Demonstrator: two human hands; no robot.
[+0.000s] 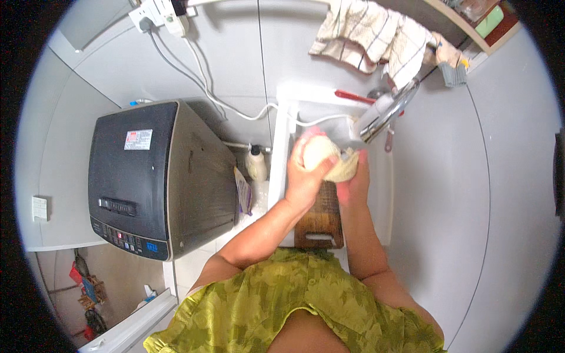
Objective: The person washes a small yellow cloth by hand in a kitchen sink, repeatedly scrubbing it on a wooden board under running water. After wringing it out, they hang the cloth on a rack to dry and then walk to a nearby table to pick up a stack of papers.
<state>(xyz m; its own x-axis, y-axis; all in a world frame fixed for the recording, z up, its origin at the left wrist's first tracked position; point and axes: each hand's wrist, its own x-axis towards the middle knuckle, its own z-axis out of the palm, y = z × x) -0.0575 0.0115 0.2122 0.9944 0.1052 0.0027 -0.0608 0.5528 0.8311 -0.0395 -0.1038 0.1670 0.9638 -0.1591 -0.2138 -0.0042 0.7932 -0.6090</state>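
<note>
Both hands are raised over a white sink [276, 176], in front of a chrome faucet [383, 119]. My left hand [309, 170] grips a pale yellow, rounded object [320, 152] from the left, its thumb lying across the front. On the other side, my right hand [356, 178] holds the same object near its lower right part. Motion blur hides its surface, so I cannot tell exactly what it is; it may be a cabbage. Below the hands, a brown wooden cutting board [318, 216] with a slot handle lies in the sink area, partly covered by the left forearm.
A dark top-loading washing machine [132, 176] stands left. Between it and the sink are a black-capped bottle [256, 163] and a packet [243, 192]. A white cord [238, 114] runs along the wall to the sink. Checked towels [371, 35] hang above; a red handle [354, 96] lies behind.
</note>
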